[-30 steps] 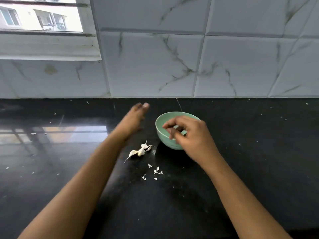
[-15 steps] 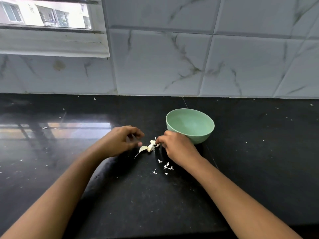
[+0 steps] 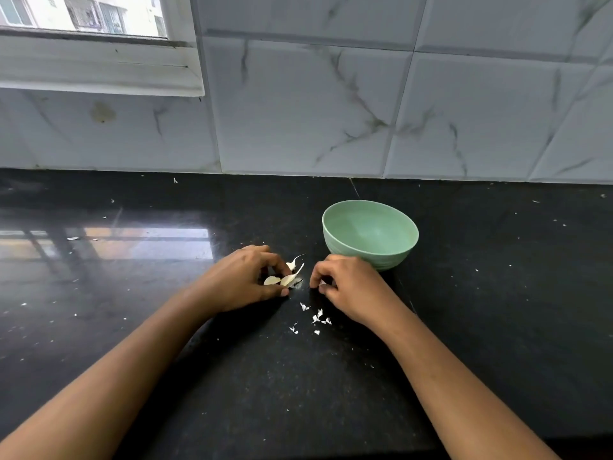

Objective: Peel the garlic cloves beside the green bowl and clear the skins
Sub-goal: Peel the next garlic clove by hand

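View: head camera, aimed forward and down; both forearms are seen reaching in from the lower corners.
Surface [image 3: 298, 393]: black, glossy, speckled stone; fine white specks are scattered over it, and a window reflection is seen at the left.
Bowl [image 3: 365, 255]: pale green, upright, set on the surface right of centre. Its near side lies just beyond the right hand's knuckles; contact cannot be told.
Garlic cloves [image 3: 288, 279]: a small cluster of pale cloves with pointed papery tips, lying on the surface left of the bowl, between the two hands.
Left hand [image 3: 245, 280]: knuckles up, fingers curled. The forefinger and thumb are closed round the left end of the cluster, so the cloves are held against the surface.
Right hand [image 3: 348, 287]: knuckles up, fingers curled tight. A small white piece [image 3: 321, 283] is pinched under the fingertips, just right of the cluster; whether it is clove or skin cannot be told.
Gap: the two hands are apart, with the clove tips showing between them.
Skin scraps [image 3: 315, 319]: several small white flakes, strewn loose on the surface just nearer the camera than the hands.
Wall [image 3: 298, 111]: large white tiles with grey veining, met by the surface along its far edge.
Window frame [image 3: 99, 68]: white, at the upper left; buildings are seen through the glass.
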